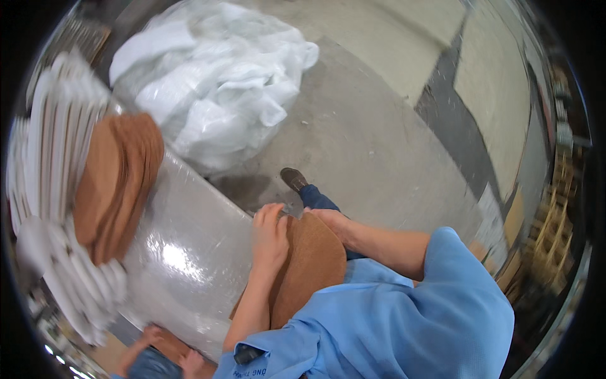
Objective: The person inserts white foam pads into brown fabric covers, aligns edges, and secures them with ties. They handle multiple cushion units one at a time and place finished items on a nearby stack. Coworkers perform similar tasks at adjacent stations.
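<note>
Two hands of mine are on one brown disc [309, 262], a flat, round piece of fibrous board that I hold against my body just above my blue shirt [404, 316]. My left hand [270, 237] lies flat over its upper left edge with the fingers curled on the rim; my right hand [328, 218] grips the top edge from the other side, fingers closed around it. The disc is plain brown with a slightly rough face and bears no label that I can see.

Just beside it to the left stands a large bundle wrapped in clear plastic film [189, 252], shiny and wrinkled, its top reaching up to my left hand. Farther left, a stack of the same brown discs [117, 183] leans on edge against rows of white ribbed pieces [50, 145]; this part is blurred. Behind the bundle a heap of crumpled white plastic sheeting [214, 82] lies on the grey concrete floor [366, 139]. My brown shoe [293, 179] and dark blue trouser leg show below the disc's top edge. At the lower left another person's hand [192, 363] rests near the foot of the wrapped bundle.
</note>
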The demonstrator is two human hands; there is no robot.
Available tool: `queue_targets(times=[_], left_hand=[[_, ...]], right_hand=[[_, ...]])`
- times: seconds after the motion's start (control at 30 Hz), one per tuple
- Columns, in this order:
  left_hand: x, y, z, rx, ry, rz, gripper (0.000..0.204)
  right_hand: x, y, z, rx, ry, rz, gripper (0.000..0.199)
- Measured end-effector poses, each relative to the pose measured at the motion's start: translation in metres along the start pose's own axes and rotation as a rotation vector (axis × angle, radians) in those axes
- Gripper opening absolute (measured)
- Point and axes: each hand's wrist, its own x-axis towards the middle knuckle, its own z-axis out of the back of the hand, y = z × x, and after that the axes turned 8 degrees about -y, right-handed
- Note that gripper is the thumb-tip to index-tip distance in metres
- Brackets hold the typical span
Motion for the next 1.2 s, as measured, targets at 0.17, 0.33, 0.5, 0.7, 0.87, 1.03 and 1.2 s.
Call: queue_targets(times=[0.17,0.33,0.5,0.7,0.87,1.03,1.2], left_hand=[[-0.056,-0.031,0.036,-0.510,0.406,0.278,0.054],[-0.062,-0.028,0.020,-0.481,0.429,0.150,0.057],[-0.060,-0.001,0.006,-0.447,0.365,0.062,0.056],[-0.062,0.003,0.008,-0.378,0.331,0.092,0.056],[-0.150,-0.019,0.104,-0.036,0.352,0.179,0.060],[-0.313,-0.054,0.170,0.303,0.127,0.695,0.059],[-0.379,0.038,0.072,-0.275,-0.651,0.732,0.053]], right_hand=[[-0.057,-0.019,-0.023,0.288,-0.226,0.159,0.060],[0.012,-0.043,0.005,0.214,-0.090,0.217,0.057],[-0.015,-0.036,-0.018,0.257,0.157,0.112,0.065],[-0.026,-0.030,-0.014,-0.150,0.160,0.104,0.083],[-0.072,0.040,-0.052,-0.947,-0.129,0.167,0.089],[-0.064,0.035,-0.076,-1.409,0.037,0.130,0.074],[-0.024,0.037,-0.086,-1.423,-0.019,-0.135,0.052]])
